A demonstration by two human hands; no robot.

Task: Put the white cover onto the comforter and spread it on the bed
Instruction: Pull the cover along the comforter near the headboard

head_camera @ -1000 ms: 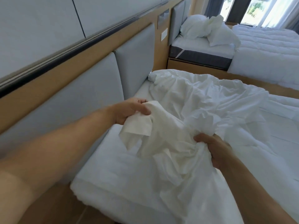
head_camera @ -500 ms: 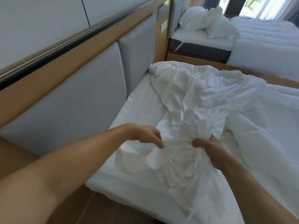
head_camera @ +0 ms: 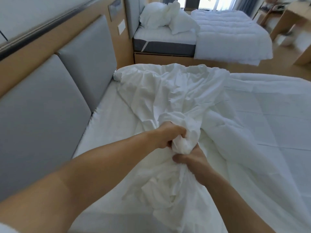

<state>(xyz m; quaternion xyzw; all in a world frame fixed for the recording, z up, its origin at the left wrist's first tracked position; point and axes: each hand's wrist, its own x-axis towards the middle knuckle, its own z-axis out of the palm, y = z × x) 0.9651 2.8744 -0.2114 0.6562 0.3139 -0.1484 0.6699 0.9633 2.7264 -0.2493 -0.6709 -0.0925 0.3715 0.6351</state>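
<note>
Cover (head_camera: 168, 98) is gathered into a wad right in front of me, and both my hands are closed on it. My left hand (head_camera: 170, 137) comes in from the headboard side with its fingers curled tight round the top of the wad. My right hand (head_camera: 193, 160) sits just below, touching it, thumb wrapped over the same fabric. I judge I hold it this way to collect the loose cloth and find a corner or the opening, so that the comforter can go inside. Which part of the cover I actually have I cannot tell, as the folds hide every edge. Below my hands more cloth trails toward me in creases. Beyond them the rest fans out, crumpled, across the bed (head_camera: 104, 125) toward its far edge. It lies partly on the bare sheet and partly on the comforter (head_camera: 269, 118), which is spread flat on my right, quilted and not yet inside anything. So the job looks barely begun. On my left the grey headboard (head_camera: 50, 106) runs along the bed. Farther off stands a second bed (head_camera: 227, 36) with pillows (head_camera: 159, 15) heaped at its head.
</note>
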